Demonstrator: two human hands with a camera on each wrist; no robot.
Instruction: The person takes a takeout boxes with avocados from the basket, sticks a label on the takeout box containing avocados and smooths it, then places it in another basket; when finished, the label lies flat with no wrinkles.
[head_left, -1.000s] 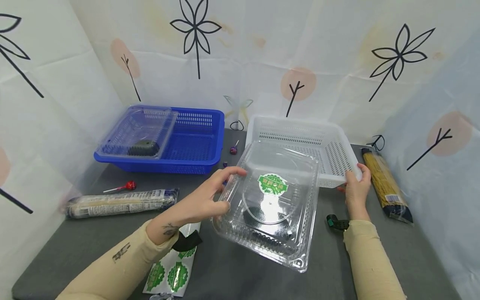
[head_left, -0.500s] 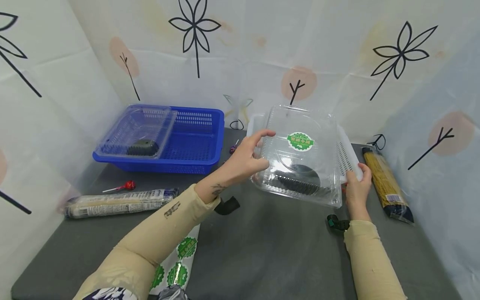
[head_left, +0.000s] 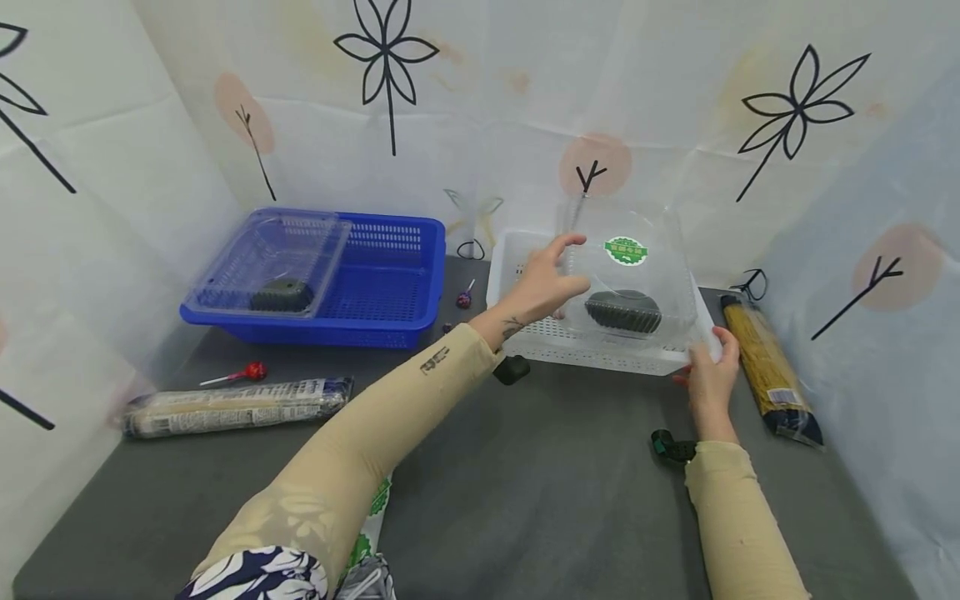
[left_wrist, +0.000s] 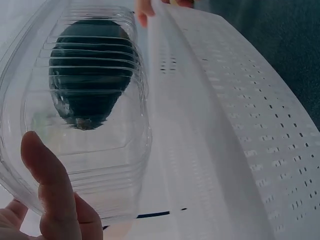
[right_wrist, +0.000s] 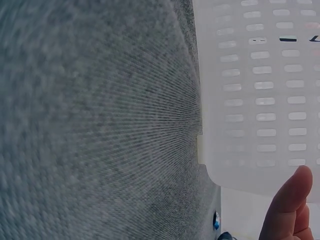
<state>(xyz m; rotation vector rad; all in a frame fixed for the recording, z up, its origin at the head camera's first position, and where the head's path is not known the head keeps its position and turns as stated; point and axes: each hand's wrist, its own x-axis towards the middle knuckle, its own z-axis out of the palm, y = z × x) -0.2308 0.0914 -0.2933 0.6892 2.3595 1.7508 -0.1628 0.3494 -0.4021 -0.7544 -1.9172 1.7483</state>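
Note:
My left hand (head_left: 546, 287) grips the left edge of a clear plastic clamshell container (head_left: 660, 229) between thumb and fingers. A dark green avocado (head_left: 622, 311) lies inside it, and a green-and-white sticker (head_left: 626, 251) is on its lid. The container overlaps the white perforated basket (head_left: 592, 357) and tilts within its rim. At the basket's front right corner, my right hand (head_left: 712, 375) holds the rim, thumb up on the wall in the right wrist view. The left wrist view shows the avocado (left_wrist: 92, 72) through the ribbed plastic, close beside the basket's wall (left_wrist: 185, 115).
A blue basket (head_left: 375, 333) at left holds another clear container (head_left: 300, 242) with a dark green item. Packs of noodles lie left (head_left: 236, 408) and right (head_left: 776, 367). A red lollipop (head_left: 256, 371), a purple one (head_left: 464, 298) and a sticker sheet (head_left: 371, 533) lie around.
My left hand has carried the clear container back and right, from in front of the white basket to over it. The avocado now shows clearly inside. My right hand stays on the basket's rim.

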